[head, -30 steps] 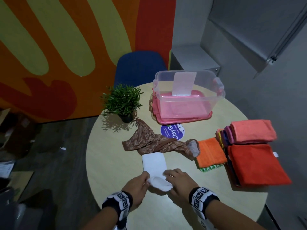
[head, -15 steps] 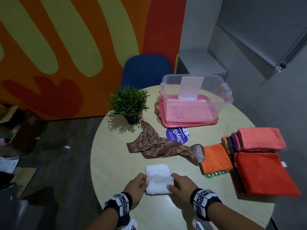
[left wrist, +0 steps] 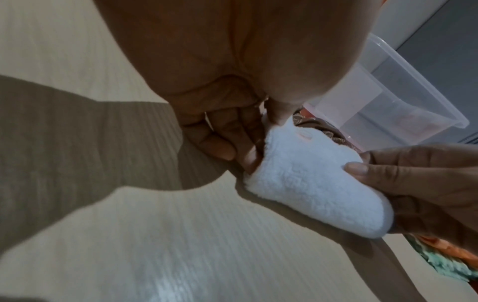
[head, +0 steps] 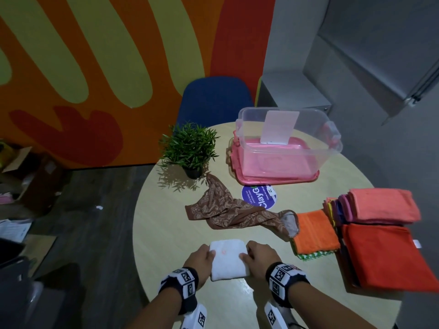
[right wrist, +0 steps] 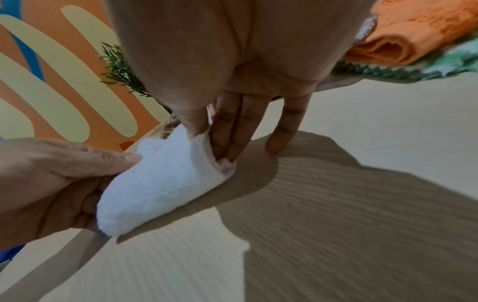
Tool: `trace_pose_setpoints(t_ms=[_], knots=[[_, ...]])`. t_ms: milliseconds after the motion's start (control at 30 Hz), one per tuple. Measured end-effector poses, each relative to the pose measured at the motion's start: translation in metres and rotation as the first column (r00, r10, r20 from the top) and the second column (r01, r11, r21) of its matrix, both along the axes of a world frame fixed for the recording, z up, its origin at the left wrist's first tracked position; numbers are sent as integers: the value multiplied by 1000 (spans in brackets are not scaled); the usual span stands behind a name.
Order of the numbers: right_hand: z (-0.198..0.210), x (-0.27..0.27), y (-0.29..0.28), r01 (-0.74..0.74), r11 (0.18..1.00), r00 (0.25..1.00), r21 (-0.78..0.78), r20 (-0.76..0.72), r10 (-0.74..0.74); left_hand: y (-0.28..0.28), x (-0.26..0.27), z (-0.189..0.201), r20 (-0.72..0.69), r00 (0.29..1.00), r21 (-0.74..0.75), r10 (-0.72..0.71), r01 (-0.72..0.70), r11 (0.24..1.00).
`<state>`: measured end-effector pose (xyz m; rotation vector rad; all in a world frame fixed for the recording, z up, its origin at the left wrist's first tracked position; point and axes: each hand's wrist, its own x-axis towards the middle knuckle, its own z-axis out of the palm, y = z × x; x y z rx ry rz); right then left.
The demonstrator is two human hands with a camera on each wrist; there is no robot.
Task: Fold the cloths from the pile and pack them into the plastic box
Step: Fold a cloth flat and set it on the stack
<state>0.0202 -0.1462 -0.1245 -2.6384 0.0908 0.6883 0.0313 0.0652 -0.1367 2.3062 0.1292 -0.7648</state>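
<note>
A small white fleecy cloth (head: 228, 260), folded into a thick pad, is held just above the table's near edge. My left hand (head: 203, 258) pinches its left side, thumb on top and fingers under (left wrist: 240, 147). My right hand (head: 255, 256) pinches its right side the same way (right wrist: 217, 143). The white cloth (left wrist: 310, 179) shows a small pink mark on top. A clear plastic box (head: 287, 141) stands on a pink lid at the table's far side. A crumpled brown patterned cloth (head: 235, 213) lies between the box and my hands.
Folded orange, red and coral cloths (head: 380, 233) are stacked on the right of the round table (head: 171, 233). A small potted plant (head: 190, 150) stands at the far left, a blue chair (head: 213, 100) behind it. A round blue sticker (head: 260, 198) lies by the box.
The near flap of the white cloth was folded over, so it went from a long strip to a compact pad. Both hands shifted from its near end to its two sides.
</note>
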Motion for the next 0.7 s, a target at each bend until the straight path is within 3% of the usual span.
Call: trace_pose_setpoints(t_ms=[167,367,500,700], knots=[[-5,2,6,12,999,1000,-34,9,-11,-6,8,-1,16,1000,92,-16,15,996],[-10,3,11,29,1000,999,-6,-25,-29,-7,12,-2,70,995,106,68,-75,991],[-9,4,11,91,993,996,70,1,-91,-10,10,-3,123,992,114,-33,19,993],[-7,-4,16,-13,998,998,69,-56,17,-19,-4,-1,83,992,141,-93,80,987]])
